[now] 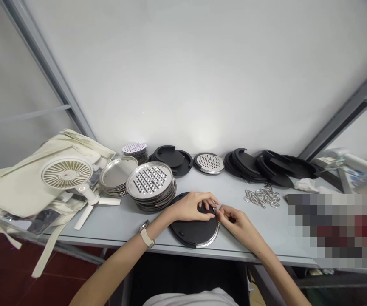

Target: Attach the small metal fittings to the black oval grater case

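Observation:
A round black disc with a metal rim (193,231) lies on the grey table (119,221) just in front of me. My left hand (192,206), a watch on its wrist, rests on the disc's top, fingers curled and pressing it down. My right hand (232,219) pinches a small metal piece at the disc's right edge, fingertips meeting those of the left hand. What exactly it pinches is too small to name.
A stack of perforated metal grater discs (150,182) and plain metal plates (117,172) stand left. Black rings (173,159) and black rings (266,165) line the back. Metal clips (263,197) lie right. A white fan (67,173) sits on cloth at far left.

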{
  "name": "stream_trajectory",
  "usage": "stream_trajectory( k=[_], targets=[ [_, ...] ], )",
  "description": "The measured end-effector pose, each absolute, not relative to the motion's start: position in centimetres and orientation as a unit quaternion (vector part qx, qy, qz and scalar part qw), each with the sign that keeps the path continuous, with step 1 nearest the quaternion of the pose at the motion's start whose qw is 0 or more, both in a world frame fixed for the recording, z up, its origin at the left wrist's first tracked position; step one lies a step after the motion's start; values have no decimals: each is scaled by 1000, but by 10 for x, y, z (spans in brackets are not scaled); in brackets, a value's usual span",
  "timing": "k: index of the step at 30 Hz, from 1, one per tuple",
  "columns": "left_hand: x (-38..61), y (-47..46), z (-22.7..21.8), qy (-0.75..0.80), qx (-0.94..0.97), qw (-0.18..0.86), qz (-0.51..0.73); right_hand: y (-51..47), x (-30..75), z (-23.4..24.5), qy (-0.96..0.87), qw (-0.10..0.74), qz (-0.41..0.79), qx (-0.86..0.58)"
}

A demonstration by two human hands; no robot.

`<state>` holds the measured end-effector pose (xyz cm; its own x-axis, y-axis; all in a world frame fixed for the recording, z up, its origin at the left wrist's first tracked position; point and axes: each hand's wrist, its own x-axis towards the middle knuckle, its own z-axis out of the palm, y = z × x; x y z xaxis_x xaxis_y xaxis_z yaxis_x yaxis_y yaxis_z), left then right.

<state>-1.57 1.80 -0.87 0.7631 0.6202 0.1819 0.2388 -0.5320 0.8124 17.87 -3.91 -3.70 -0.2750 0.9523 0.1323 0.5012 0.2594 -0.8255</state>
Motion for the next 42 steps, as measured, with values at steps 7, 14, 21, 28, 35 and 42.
stream_trajectory(
  k=[7, 14, 21, 28, 35, 42],
  targets=[
    [-16, 18, -8, 249, 845, 412, 231, -39, 179, -38, -728, 334, 335, -496],
    [-16, 19, -10, 235, 848, 405, 249, -39, 177, -39, -729, 330, 324, -505],
    [-16, 17, -7, 246, 847, 404, 243, -39, 178, -39, -751, 303, 289, -510],
    [-16, 17, -8, 249, 843, 412, 241, -38, 179, -41, -747, 302, 313, -503],
    [-16, 19, -12, 238, 846, 406, 249, -38, 179, -42, -739, 313, 319, -504],
    [-18, 18, -9, 253, 828, 444, 232, -38, 179, -42, -736, 322, 327, -498]
  ],
)
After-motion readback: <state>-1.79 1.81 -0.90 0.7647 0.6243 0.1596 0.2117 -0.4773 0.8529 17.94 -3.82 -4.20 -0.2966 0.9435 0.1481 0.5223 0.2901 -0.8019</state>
